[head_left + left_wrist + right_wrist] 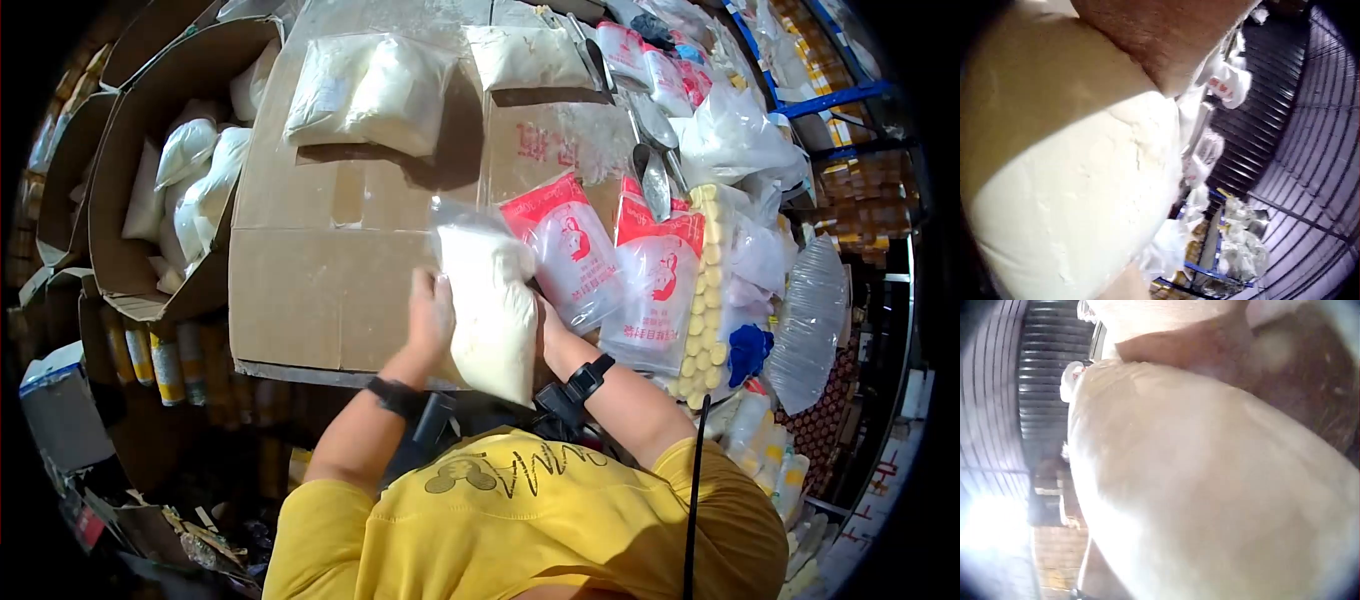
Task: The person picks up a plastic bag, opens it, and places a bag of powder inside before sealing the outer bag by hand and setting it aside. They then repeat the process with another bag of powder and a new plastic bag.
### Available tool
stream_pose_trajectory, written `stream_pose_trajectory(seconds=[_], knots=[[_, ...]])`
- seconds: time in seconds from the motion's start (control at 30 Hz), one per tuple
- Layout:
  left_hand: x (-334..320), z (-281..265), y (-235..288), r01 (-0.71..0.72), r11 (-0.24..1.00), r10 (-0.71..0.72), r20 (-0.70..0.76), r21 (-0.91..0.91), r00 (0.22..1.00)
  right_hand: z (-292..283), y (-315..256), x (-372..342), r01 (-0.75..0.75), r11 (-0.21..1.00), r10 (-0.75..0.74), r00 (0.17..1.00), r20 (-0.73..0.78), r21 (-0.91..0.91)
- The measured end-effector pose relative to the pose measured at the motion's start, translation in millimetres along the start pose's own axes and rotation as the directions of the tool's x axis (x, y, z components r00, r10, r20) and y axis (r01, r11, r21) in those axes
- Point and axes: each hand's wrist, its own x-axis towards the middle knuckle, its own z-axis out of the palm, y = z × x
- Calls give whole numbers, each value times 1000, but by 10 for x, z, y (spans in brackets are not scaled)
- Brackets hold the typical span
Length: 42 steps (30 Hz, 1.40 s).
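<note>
A clear plastic bag of cream-white powder (490,310) stands nearly upright between the two hands, at the near edge of the cardboard surface. The left hand (431,318) grips its left side, thumb and fingers up along the plastic. On the other side the right hand (548,335) holds it, its fingers partly hidden behind the bag. The bag's top is loose, clear plastic above the powder. In the left wrist view the bulging bag (1079,200) fills the left half. The right wrist view shows the bag's smooth side (1210,481) under the hand (1179,340).
Two packs of red-and-white printed bags (572,245) (655,285) lie right of the hands. Filled powder bags (375,95) sit at the back of the cardboard (300,290). Metal scoops (655,180) lie at the back right. A large carton (115,225) with more filled bags stands left.
</note>
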Motion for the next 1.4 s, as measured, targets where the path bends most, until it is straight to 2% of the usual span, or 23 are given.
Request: stream_pose_trajectory(seconds=[0.07, 0.13, 0.17, 0.2, 0.23, 0.33, 0.4, 0.5, 0.6, 0.67, 0.73, 0.77, 0.8, 0.93, 1.0, 1.07, 1.17, 1.2, 1.23, 1.3, 1.33, 1.37, 1.4], knots=[[66, -234, 146, -95, 995, 95, -9, -18, 995, 57, 100, 38, 151, 988, -152, 987, -56, -19], [90, -428, -62, -371, 863, 399, -12, 343, 917, 173, 106, 130, 432, 774, -517, 853, -70, -463], [121, -505, -180, -478, 720, 539, 28, 504, 842, 201, 50, 105, 512, 373, -685, 714, 143, -774], [143, -552, -301, -484, 713, 520, 80, 507, 851, 256, -37, 57, 465, -134, -709, 572, 413, -875], [123, -582, -420, -485, 713, 492, 132, 507, 861, 283, -10, 49, 581, -202, -679, 497, 540, -788], [26, -538, -512, -297, 782, 253, 157, 548, 955, 152, 89, 30, 419, -393, -523, 630, 574, -819], [36, -472, -419, -89, 819, 35, 105, 566, 994, 23, 161, 113, 347, -338, -506, 717, 479, -875], [71, -389, -467, -100, 844, 34, 133, 527, 991, -56, 200, 198, 204, -228, -494, 818, 294, -952], [74, -259, -536, -53, 922, 12, 109, 384, 994, -216, 411, 468, 317, -72, -653, 701, 285, -946], [148, -79, -901, -13, 998, 11, 28, 58, 1000, 29, 291, 353, 167, 704, -320, 943, -98, -690], [126, -99, -664, 316, 867, -263, 184, -385, 947, 90, 185, 310, 118, 827, -188, 979, -73, -550], [89, -188, -474, 446, 752, -341, 292, -485, 893, 41, 144, 341, 113, 765, -201, 977, -69, -633], [72, -282, -282, 563, 611, -393, 404, -556, 826, 71, 46, 281, 103, 842, -125, 992, -5, -529], [37, -848, 261, 275, 959, -210, 477, -71, 854, 244, -390, -86, 154, 702, -133, 988, 84, -695], [-71, -1010, 652, 134, 988, -84, 473, -72, 877, 128, -515, -91, 265, 674, -165, 964, 210, -689], [-187, -1093, 1034, 101, 986, -23, 492, -134, 870, 744, -683, -651, 121, 891, -107, 993, 56, -437], [-197, -1062, 1237, 125, 987, -68, 439, -103, 896, 761, -756, -701, 166, 764, -36, 976, 217, -623], [-170, -1017, 1180, 137, 984, -77, 425, -112, 902, 959, -845, -785, 97, 710, -2, 991, 136, -698], [-122, -927, 1069, 81, 972, -158, 362, 220, 919, 892, -768, -619, -75, 541, 55, 997, -54, -838], [-121, -856, 730, 48, 953, -158, 356, 298, 921, 178, -336, -129, 437, -24, -264, 865, 427, -899], [-118, -827, 554, 31, 942, -155, 350, 334, 924, -255, -68, 294, 473, -204, -414, 752, 513, -857], [-114, -789, 371, 121, 977, -178, 355, 178, 918, 38, -160, -68, 589, -55, -430, 715, 551, -807], [-157, -793, 348, 150, 988, -157, 392, 48, 907, 276, -250, -367, 495, 165, -381, 830, 407, -853]])
